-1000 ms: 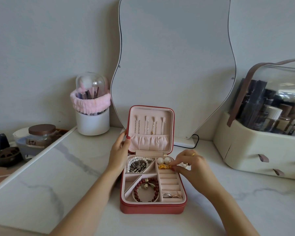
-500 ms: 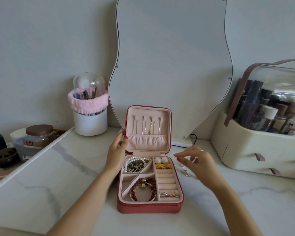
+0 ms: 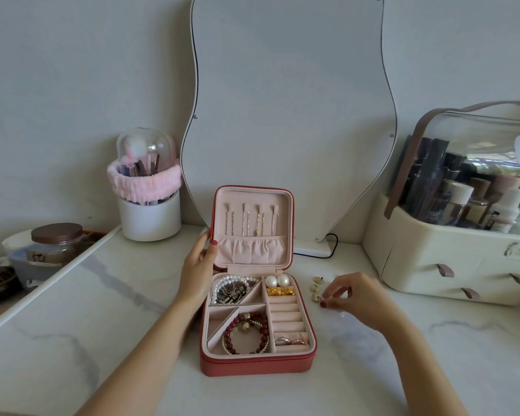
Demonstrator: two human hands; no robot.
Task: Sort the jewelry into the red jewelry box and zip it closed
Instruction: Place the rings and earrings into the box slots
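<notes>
The right hand's (image 3: 353, 297) fingertips (image 3: 324, 298) were pinched together over a small gold earring (image 3: 315, 298) on the marble counter (image 3: 433, 355), just to the right of the red jewelry box (image 3: 257, 363). Whether the piece was actually gripped or only touched could not be told, since the fingers covered the contact. Two or three more gold earrings (image 3: 318, 280) lay loose just beyond it, toward the far side.

The likeliest trouble from here was a slip: the pieces looked tiny and smooth on polished stone, so a shallow pinch could flick one away or knock its neighbours out of reach. A dropped stud could also land in the wrong compartment, as the pearl and gold pieces already filled the far right slot.

The right hand hovered low, palm down, wrist bent inward, forearm coming in from the near right. The left hand (image 3: 197, 267) held the left edge of the upright lid (image 3: 254, 226), thumb on the inner rim and fingers curled behind it, its forearm lying along the box's left side. The box stood open mid-counter, still unzipped, with bracelets and rings in its near compartments.
</notes>
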